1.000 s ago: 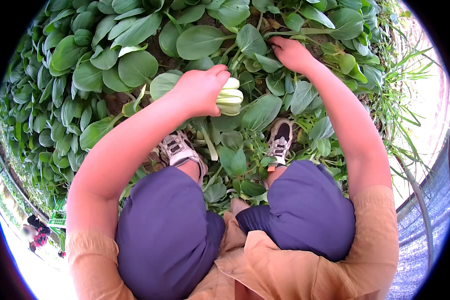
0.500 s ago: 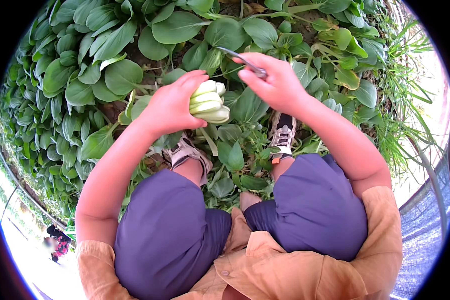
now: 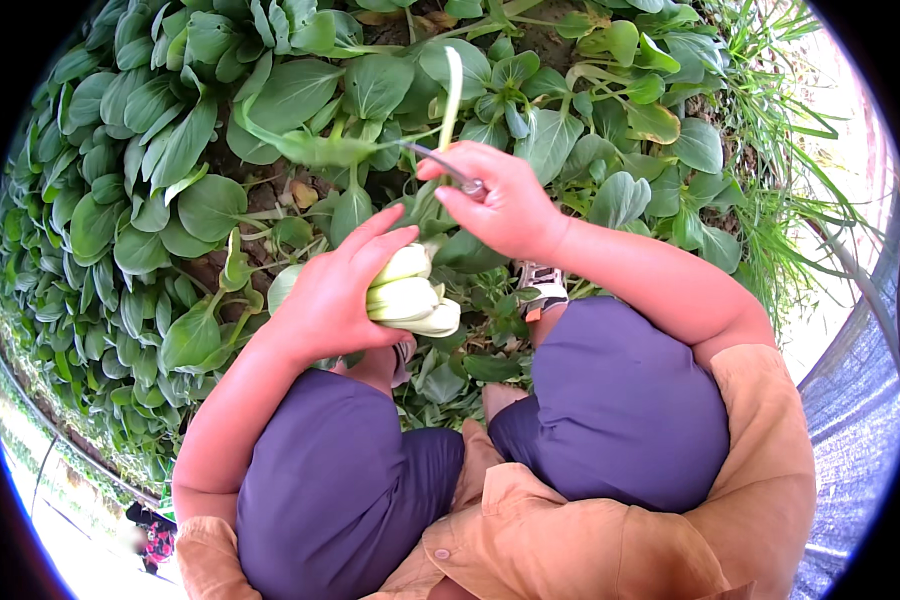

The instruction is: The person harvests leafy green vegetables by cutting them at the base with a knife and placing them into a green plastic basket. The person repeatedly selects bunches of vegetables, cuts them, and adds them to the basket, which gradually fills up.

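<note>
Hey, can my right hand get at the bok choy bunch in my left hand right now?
Probably yes: the right hand is close by, and the pale ends of the bok choy bunch stick out uncovered from the left hand. The small knife it grips may hinder grasping.

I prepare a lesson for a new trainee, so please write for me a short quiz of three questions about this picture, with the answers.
1. Which hand holds the bunch of pale stalks? A) left; B) right; C) both.
2. True or false: the right hand is empty.
3. What grows in the upper left of the picture?

Key:
1. A, the left hand.
2. False: it holds a slim bladed tool.
3. Green plants with broad leaves.
</note>
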A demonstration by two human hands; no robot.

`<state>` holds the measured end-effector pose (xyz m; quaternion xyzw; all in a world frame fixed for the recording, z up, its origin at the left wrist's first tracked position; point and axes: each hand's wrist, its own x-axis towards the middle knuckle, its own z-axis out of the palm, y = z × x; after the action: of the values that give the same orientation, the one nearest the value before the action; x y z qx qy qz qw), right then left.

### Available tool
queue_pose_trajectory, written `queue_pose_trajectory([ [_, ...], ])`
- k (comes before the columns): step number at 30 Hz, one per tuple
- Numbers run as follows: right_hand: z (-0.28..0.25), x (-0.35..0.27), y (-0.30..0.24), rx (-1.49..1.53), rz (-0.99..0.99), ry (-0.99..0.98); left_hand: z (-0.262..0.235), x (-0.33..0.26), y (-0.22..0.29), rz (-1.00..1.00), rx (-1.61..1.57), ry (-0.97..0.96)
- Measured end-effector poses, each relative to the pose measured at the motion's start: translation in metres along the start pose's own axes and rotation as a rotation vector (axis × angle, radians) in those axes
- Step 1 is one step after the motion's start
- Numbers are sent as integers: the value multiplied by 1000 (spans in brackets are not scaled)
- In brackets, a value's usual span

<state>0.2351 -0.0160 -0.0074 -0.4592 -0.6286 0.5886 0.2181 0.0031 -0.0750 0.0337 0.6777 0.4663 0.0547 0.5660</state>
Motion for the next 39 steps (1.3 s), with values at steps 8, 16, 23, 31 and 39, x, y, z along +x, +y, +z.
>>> queue_pose_trajectory([
  [8, -101, 9, -14, 19, 40, 317, -48, -32, -13, -241, -357, 225],
  [16, -114, 6, 80, -830, -42, 168, -78, 27, 30, 199, -397, 251],
  [23, -83, -22, 81, -904, -6, -87, -6, 122, 52, 132, 424, -70],
  [31, -127, 1, 92, -719, 289, -56, 23, 142, 18, -73, 525, -263],
  [39, -118, -1, 107, -639, 382, -115, 28, 141, 17, -38, 585, -345],
])
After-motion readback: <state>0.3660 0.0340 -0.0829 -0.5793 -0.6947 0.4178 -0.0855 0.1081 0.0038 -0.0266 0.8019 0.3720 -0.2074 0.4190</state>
